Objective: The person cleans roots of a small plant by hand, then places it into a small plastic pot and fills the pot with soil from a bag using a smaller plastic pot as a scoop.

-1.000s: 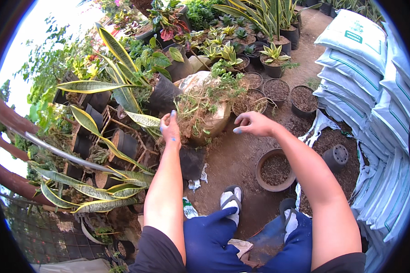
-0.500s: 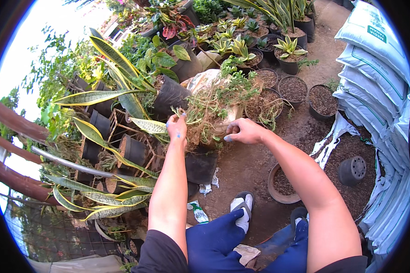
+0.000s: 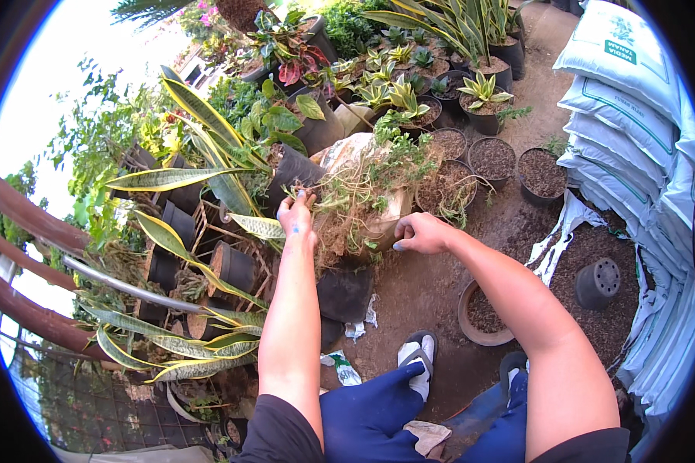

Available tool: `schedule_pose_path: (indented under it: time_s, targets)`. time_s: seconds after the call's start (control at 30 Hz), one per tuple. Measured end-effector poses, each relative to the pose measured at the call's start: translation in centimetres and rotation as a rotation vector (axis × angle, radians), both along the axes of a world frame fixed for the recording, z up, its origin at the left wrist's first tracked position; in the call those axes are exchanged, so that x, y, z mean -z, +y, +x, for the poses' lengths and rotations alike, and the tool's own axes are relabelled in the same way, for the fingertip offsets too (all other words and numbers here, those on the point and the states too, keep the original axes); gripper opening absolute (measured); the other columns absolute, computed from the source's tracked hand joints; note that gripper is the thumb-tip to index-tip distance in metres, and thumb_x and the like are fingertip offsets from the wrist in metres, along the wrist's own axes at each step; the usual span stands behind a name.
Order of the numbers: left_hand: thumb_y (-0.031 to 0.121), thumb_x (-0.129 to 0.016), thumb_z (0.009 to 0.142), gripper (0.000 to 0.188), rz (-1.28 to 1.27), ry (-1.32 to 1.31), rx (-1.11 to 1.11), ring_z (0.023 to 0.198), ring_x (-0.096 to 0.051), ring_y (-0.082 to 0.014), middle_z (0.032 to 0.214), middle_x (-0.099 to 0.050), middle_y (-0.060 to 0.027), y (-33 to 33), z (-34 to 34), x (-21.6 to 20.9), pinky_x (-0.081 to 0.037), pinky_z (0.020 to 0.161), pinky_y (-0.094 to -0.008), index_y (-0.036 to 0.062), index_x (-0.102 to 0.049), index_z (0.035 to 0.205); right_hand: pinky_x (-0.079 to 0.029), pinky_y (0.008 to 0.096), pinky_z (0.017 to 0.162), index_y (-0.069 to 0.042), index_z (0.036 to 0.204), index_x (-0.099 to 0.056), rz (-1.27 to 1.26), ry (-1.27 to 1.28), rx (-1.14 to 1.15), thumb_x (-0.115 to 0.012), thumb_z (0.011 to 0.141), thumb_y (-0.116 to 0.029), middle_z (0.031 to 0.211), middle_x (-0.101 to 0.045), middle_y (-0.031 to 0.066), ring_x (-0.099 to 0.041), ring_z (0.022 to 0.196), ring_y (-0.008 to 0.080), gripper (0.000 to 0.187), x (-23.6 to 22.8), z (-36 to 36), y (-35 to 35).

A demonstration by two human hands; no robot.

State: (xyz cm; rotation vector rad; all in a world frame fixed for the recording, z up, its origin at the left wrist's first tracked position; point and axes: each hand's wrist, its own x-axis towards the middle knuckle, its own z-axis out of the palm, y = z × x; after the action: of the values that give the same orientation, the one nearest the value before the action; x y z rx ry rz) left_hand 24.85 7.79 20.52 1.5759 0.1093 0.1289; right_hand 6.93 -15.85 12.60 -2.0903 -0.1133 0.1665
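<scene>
Beside the black pot (image 3: pixel 292 174) of a leaning snake plant, my left hand (image 3: pixel 296 218) is raised with its fingers pinched together. Something small and pale, perhaps a root or stem, shows at the fingertips. Just right of it lies a tangled heap of uprooted stems and dry roots (image 3: pixel 347 204) with green leafy tips, on a pale sack (image 3: pixel 394 212). My right hand (image 3: pixel 425 233) is by the sack's right edge, fingers curled and thumb pressed in. What it holds, if anything, is too small to make out.
White filled sacks (image 3: pixel 633 147) are stacked on the right. Soil-filled black pots (image 3: pixel 492 160) stand ahead. A clay-coloured round pot (image 3: pixel 483 312) and an upturned black pot (image 3: pixel 597 283) are on the ground near my right arm. Snake plants (image 3: pixel 201 343) and metal rails crowd the left.
My right hand's fingers have curled in tighter, and the hand has moved slightly right and down. My left hand stays pinched beside the root heap. The view has shifted a little.
</scene>
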Motion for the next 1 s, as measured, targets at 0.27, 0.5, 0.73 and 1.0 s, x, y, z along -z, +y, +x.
schedule_pose_path:
  time_s: [0.27, 0.5, 0.73, 1.0]
  targets:
    - [0.006, -0.067, 0.098, 0.011, 0.187, -0.084, 0.123, 0.084, -0.072, -0.0172, 0.101, -0.073, -0.01, -0.8, -1.3, -3.7, -0.057, 0.073, -0.0296, -0.0009, -0.066, 0.107, -0.038, 0.0449, 0.121, -0.007, 0.154, -0.044, -0.352, -0.61, 0.17, -0.075, 0.087, -0.031, 0.159, -0.044, 0.0166, -0.044, 0.146, 0.0353, 0.077, -3.7, 2.1, 5.4]
    - [0.02, -0.067, 0.098, 0.013, 0.314, 0.032, 0.187, 0.085, -0.069, -0.0118, 0.099, -0.075, -0.0021, -0.6, -1.4, -4.6, -0.046, 0.07, -0.0259, 0.0105, -0.068, 0.106, -0.04, 0.0434, 0.117, -0.007, 0.154, -0.044, -0.413, -0.58, 0.138, -0.071, 0.082, -0.015, 0.16, -0.044, 0.0155, -0.045, 0.145, 0.0327, 0.078, -3.7, 6.0, 10.4]
    - [0.016, -0.065, 0.101, 0.013, -0.071, 0.026, 0.024, 0.097, -0.073, -0.0168, 0.105, -0.073, -0.0028, 0.3, -0.7, -5.8, -0.049, 0.08, -0.0324, 0.0104, -0.062, 0.113, -0.029, 0.0449, 0.127, -0.008, 0.153, -0.046, -0.533, -0.493, 0.051, -0.067, 0.083, -0.009, 0.166, -0.036, 0.0141, -0.029, 0.156, 0.0335, 0.073, -0.2, 5.2, 10.3]
    - [0.013, -0.063, 0.105, 0.022, -0.367, -0.308, 0.003, 0.111, -0.072, -0.0207, 0.116, -0.072, -0.0112, -0.8, -1.8, -8.9, -0.05, 0.087, -0.031, 0.0091, -0.049, 0.121, -0.028, 0.0462, 0.127, -0.013, 0.155, -0.045, -0.528, -0.436, 0.01, -0.077, 0.078, -0.017, 0.168, -0.033, 0.0104, -0.028, 0.156, 0.0332, 0.083, -0.4, 4.2, 9.4]
